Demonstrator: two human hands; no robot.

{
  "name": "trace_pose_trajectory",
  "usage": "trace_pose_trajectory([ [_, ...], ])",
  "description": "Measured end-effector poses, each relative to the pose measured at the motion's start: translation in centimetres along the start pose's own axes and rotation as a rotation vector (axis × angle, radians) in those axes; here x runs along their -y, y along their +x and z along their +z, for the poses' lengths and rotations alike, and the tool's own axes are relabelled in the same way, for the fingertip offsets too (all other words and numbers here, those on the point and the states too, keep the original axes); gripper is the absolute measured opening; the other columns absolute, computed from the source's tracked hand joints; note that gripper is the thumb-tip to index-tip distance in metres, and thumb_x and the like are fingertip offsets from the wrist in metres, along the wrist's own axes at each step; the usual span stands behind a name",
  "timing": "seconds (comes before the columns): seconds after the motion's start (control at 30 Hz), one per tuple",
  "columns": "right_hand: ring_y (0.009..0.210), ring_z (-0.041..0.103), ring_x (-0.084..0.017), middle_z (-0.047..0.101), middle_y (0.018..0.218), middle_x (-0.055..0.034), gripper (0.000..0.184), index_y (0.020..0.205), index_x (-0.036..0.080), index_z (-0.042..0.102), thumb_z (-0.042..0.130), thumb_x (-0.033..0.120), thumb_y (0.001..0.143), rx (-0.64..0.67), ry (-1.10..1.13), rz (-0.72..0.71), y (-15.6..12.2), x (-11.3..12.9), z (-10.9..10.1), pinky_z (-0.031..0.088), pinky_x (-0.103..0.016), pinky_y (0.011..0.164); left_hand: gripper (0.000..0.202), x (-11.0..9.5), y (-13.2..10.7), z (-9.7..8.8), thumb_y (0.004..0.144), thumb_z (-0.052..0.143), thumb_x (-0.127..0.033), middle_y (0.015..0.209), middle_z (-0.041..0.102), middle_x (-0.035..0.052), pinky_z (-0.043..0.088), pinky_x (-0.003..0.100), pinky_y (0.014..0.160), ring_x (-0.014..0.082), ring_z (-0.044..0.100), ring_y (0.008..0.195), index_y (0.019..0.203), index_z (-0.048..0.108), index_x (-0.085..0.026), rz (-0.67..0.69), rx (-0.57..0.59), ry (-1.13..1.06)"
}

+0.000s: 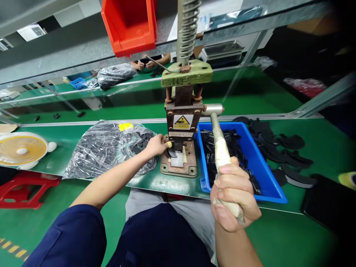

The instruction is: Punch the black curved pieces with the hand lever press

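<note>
A hand press [182, 111] stands before me, with a spring on its column and a yellow warning label. My right hand [235, 193] is wrapped round its lever [222, 150], whose grip is bound in whitish tape. The lever slopes down toward me. At the lower die, my left hand [158, 145] is closed at the edge of a dark curved piece [171, 152], with a yellow finger cot on one digit. Its fingertips are partly hidden. A light metal plate [177, 160] lies on the press base [185, 170].
Right of the press sits a blue bin [264, 178] of black parts, with dark curved pieces [289, 155] beyond. A plastic bag [97, 148] of dark pieces lies left, near a fan [23, 150]. A red bin [130, 29] hangs above. Another person's hands [144, 65] show behind.
</note>
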State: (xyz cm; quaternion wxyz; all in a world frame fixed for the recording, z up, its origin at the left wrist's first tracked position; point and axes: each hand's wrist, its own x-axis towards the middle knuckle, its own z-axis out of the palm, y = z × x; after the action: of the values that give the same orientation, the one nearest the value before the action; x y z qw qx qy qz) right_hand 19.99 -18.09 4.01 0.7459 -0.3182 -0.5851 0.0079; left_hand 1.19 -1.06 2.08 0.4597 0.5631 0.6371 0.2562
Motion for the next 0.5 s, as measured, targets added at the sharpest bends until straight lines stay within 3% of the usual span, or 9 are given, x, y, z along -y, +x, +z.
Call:
trace_pose_trajectory([
  [0.1, 0.083, 0.059, -0.024, 0.054, 0.072, 0.0004, 0.004, 0.074, 0.028, 0.056, 0.055, 0.028, 0.071, -0.012, -0.019, -0.022, 0.0, 0.0, 0.1, 0.046, -0.058, 0.102, 0.021, 1.6, -0.4, -0.3, 0.067, 0.081, -0.013, 0.060, 0.059, -0.0042, 0.042, 0.020, 0.055, 0.0104, 0.054, 0.053, 0.078, 0.063, -0.015, 0.015, 0.012, 0.086],
  [0.27, 0.078, 0.056, -0.023, 0.051, 0.068, 0.0003, 0.002, 0.068, 0.028, 0.051, 0.052, 0.029, 0.069, -0.114, -0.050, -0.001, 0.4, 0.2, 1.1, 0.045, -0.059, 0.099, 0.018, 2.7, -0.3, 0.9, 0.069, 0.076, -0.006, 0.053, 0.054, -0.0062, 0.035, 0.018, 0.049, 0.0061, 0.044, 0.046, 0.071, 0.060, -0.013, -0.053, 0.133, -0.106],
  [0.4, 0.076, 0.055, -0.021, 0.051, 0.067, 0.0003, 0.003, 0.067, 0.027, 0.053, 0.052, 0.028, 0.070, -0.157, 0.005, -0.061, 1.3, 0.5, 1.8, 0.044, -0.057, 0.099, 0.031, 2.5, -0.1, 1.4, 0.062, 0.076, 0.003, 0.060, 0.056, -0.0064, 0.042, 0.016, 0.052, 0.0054, 0.049, 0.051, 0.072, 0.053, -0.015, 0.007, 0.073, -0.218],
  [0.5, 0.080, 0.058, -0.021, 0.053, 0.069, 0.0003, 0.009, 0.071, 0.026, 0.058, 0.054, 0.033, 0.074, -0.156, 0.060, -0.077, 2.9, 1.1, 2.2, 0.046, -0.052, 0.099, 0.034, 2.0, -0.4, 1.3, 0.063, 0.074, 0.003, 0.063, 0.055, -0.0064, 0.049, 0.019, 0.053, 0.0072, 0.054, 0.051, 0.078, 0.051, -0.016, -0.097, 0.103, -0.304],
])
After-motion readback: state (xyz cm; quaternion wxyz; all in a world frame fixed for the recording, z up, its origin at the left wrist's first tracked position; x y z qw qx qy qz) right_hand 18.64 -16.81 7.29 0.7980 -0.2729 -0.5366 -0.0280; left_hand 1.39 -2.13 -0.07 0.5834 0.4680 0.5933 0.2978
